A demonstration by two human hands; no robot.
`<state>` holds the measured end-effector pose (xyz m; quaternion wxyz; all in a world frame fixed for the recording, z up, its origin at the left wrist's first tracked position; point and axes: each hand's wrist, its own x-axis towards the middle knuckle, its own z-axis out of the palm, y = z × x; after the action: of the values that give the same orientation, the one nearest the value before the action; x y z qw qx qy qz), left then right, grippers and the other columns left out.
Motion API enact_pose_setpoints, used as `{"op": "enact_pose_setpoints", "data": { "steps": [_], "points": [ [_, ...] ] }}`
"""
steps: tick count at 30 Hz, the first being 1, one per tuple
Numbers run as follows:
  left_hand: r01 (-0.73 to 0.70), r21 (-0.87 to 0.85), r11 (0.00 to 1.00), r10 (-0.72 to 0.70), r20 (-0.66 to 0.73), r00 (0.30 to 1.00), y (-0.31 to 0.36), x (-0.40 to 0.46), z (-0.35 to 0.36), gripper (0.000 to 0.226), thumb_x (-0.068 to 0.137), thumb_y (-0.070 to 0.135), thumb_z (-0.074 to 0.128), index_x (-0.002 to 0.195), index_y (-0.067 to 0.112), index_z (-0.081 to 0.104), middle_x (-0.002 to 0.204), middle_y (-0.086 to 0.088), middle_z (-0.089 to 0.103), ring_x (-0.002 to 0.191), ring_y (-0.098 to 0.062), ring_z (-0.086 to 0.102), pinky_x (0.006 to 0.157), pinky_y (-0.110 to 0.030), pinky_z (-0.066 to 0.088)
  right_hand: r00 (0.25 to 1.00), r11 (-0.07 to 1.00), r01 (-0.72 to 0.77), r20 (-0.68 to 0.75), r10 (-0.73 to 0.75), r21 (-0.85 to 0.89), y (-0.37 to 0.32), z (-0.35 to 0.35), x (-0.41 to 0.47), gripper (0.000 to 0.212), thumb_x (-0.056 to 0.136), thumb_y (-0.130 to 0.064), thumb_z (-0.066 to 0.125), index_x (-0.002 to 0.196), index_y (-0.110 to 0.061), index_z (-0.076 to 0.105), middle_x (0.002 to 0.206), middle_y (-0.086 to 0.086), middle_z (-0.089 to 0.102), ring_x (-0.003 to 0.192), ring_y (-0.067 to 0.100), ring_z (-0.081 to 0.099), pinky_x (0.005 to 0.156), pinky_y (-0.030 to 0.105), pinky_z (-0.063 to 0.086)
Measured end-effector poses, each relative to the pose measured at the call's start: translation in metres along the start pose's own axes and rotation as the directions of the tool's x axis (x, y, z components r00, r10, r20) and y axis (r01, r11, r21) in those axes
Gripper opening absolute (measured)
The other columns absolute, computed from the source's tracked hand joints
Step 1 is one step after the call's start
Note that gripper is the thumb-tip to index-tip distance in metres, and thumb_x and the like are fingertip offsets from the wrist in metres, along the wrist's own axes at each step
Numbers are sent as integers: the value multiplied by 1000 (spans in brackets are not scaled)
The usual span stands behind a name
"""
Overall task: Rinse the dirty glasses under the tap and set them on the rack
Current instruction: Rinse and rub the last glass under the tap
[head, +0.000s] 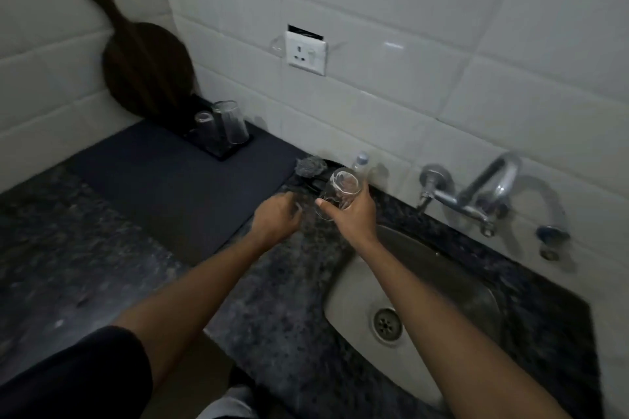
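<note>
Glasses – three: two on rack (223, 146), at (206, 122) and (232, 122); one held (341, 192). Tap (476, 194) – one.

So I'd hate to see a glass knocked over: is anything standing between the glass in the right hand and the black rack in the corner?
Nothing tall. The right hand grips the clear drinking glass; only the low grey scrubber and the flat dark mat lie before the black rack, where two upturned glasses already stand.

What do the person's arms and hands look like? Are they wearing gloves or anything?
No gloves. Both the left hand and the right hand are bare, and so are both forearms. No rings, watch or bracelets show. A dark short sleeve covers the left upper arm; the right arm's sleeve is out of view.
</note>
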<state>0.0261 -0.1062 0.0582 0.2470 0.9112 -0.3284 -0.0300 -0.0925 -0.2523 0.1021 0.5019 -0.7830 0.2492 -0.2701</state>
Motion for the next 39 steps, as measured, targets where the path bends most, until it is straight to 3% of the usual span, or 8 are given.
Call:
{"op": "enact_pose_setpoints", "data": {
  "steps": [3, 5, 10, 15, 21, 25, 35, 39],
  "points": [
    [90, 33, 995, -87, -85, 993, -56, 12, -18, 33, 92, 38, 59, 110, 11, 63, 105, -10, 68, 93, -32, 66, 77, -44, 55, 995, 999, 44, 85, -46, 24, -13, 59, 31, 67, 67, -31, 99, 119, -25, 57, 114, -5, 70, 102, 6, 68, 88, 16, 54],
    [125, 77, 989, -114, -130, 985, -100, 24, -20, 46, 91, 39, 62, 124, 7, 63, 120, -15, 68, 109, -35, 65, 99, -48, 50, 993, 999, 38, 114, -40, 18, -16, 101, 54, 71, 65, -34, 100, 122, -22, 60, 118, -3, 69, 105, 9, 68, 87, 17, 55],
    [238, 212, 948, -241, -11, 970, -205, 56, -15, 75, 95, 50, 54, 151, 2, 40, 156, -25, 41, 147, -38, 36, 124, -50, 22, 980, 995, 83, 184, -71, -61, -20, 207, 110, 74, 59, -36, 101, 119, -16, 62, 115, 0, 55, 102, 17, 62, 91, 32, 56],
    [264, 242, 933, -290, 77, 954, -259, 91, -6, 85, 101, 57, 39, 160, 0, 17, 167, -24, 14, 156, -37, 11, 128, -47, 7, 966, 990, 96, 251, -68, -102, -20, 283, 161, 70, 60, -27, 102, 117, -12, 65, 112, 0, 55, 97, 11, 56, 83, 13, 43],
    [259, 234, 937, -300, 164, 940, -287, 112, 8, 96, 97, 72, 16, 162, 3, 2, 170, -20, -4, 157, -32, -7, 127, -48, -4, 975, 987, 63, 218, -30, -147, -12, 339, 208, 66, 56, -25, 103, 110, -17, 66, 109, -2, 65, 97, 13, 63, 86, 23, 54],
    [227, 284, 932, -264, 98, 960, -289, 106, 16, 93, 99, 70, 16, 162, 3, 7, 169, -20, 3, 158, -32, -2, 127, -49, 0, 979, 989, 39, 203, -9, -146, -8, 365, 222, 64, 57, -25, 103, 105, -26, 61, 105, -5, 70, 94, 12, 68, 83, 29, 59],
    [232, 301, 925, -270, 93, 958, -290, 108, 16, 92, 100, 70, 16, 162, 3, 6, 170, -20, 3, 158, -30, -4, 127, -50, 4, 989, 979, 54, 142, -26, -194, 4, 397, 222, 74, 59, -22, 102, 122, -12, 64, 117, 1, 67, 105, 17, 65, 92, 39, 58],
    [231, 299, 926, -270, 94, 958, -290, 108, 17, 92, 100, 70, 16, 162, 3, 6, 170, -20, 2, 158, -30, -5, 127, -50, 4, 992, 973, 51, 124, -24, -223, 5, 402, 218, 76, 59, -19, 102, 125, -11, 64, 124, 4, 57, 102, 16, 63, 93, 31, 57]
  ]
}}
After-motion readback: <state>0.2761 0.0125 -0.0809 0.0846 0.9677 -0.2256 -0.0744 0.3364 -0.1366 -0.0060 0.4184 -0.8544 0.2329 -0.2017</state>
